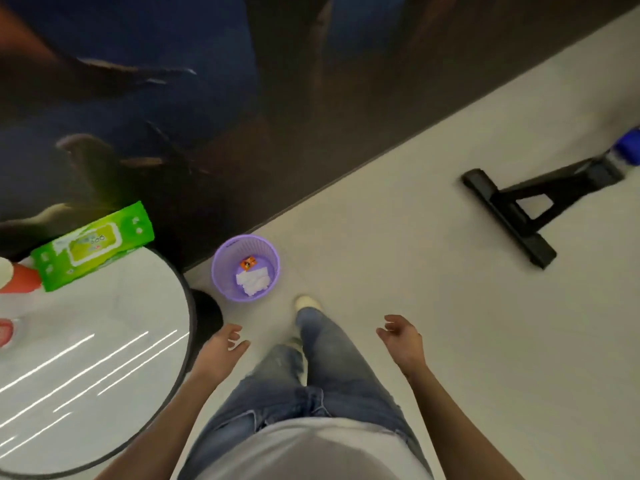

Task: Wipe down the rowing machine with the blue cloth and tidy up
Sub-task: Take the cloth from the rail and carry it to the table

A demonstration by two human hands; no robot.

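- Rowing machine (519, 211): only its black T-shaped foot and part of the frame show, on the pale floor (398, 265) at the upper right, well apart from both hands.
- Left hand's fingers (236, 336) are loosely curled, slightly spread, and pinch nothing.
- Right hand's fingers (390, 323) are also loosely curled, apart from one another, and hold nothing.
- Left hand (221, 351) hangs in the air just beside the rim of a round white table (104, 341); the right hand (403, 341) hangs over the floor on the other side of the legs.
- Between the hands are blue jeans (329, 358) and a pale shoe (304, 301) stepping forward.
- Ahead of the left hand a purple mesh bin (221, 271) stands on the floor near the dark wall (207, 133); inside lie crumpled white tissue (252, 280) and a small orange wrapper (248, 263).
- On the table's far edge lies a green pack of wipes (93, 245), touching a blurred orange object (20, 278).
- At the machine's upper end a blurred blue-and-white patch (625, 148) meets the frame edge; whether it is the cloth cannot be told.
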